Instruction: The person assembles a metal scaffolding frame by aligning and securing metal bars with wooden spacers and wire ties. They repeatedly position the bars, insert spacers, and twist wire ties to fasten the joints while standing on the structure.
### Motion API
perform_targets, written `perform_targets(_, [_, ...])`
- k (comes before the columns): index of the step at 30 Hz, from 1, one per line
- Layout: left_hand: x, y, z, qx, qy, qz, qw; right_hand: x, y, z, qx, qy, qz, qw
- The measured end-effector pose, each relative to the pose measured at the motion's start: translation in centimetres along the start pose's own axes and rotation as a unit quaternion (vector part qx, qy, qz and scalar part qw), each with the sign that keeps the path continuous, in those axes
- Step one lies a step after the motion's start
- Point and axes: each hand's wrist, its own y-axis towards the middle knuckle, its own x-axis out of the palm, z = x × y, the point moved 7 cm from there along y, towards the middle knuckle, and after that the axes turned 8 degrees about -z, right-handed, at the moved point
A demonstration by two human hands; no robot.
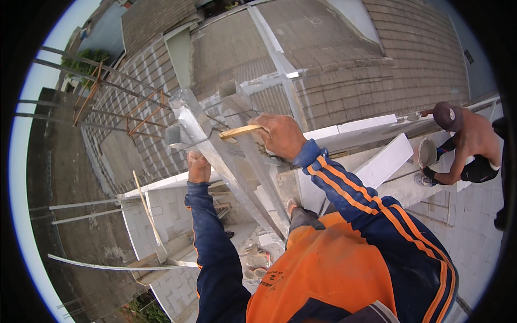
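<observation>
Two tall grey posts, a shiny near one (207, 145) and a duller one (253, 156), rise side by side in front of me. Thin wire (207, 138) loops round the near post close to its top. My right hand (283, 135) is closed round a short yellowish strip of wood (239, 131), whose free end points left, close to the wire. My left hand (198, 167) is lower, against the left side of the near post, with curled fingers; what they grip is partly hidden.
A shirtless person in a cap (468, 140) bends at the right beside a bucket (428, 152). White blocks (385, 161) top the wall there. Steel rebar (107, 83) sticks out at upper left. Tiled roofs (344, 91) lie beyond; tools and rubble (258, 259) lie far below.
</observation>
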Motion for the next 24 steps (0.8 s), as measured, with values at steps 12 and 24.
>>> perform_targets(12, [0.0,2.1,1.4,0.004,0.463,-0.122,0.878,-0.7,-0.3,-0.4,0.062,-0.01,0.036,0.997])
perform_targets(24, [-6.5,0.8,-1.3,0.183,0.763,-0.204,0.585,5.5,-1.9,-5.9,-0.194,-0.157,0.022,0.968])
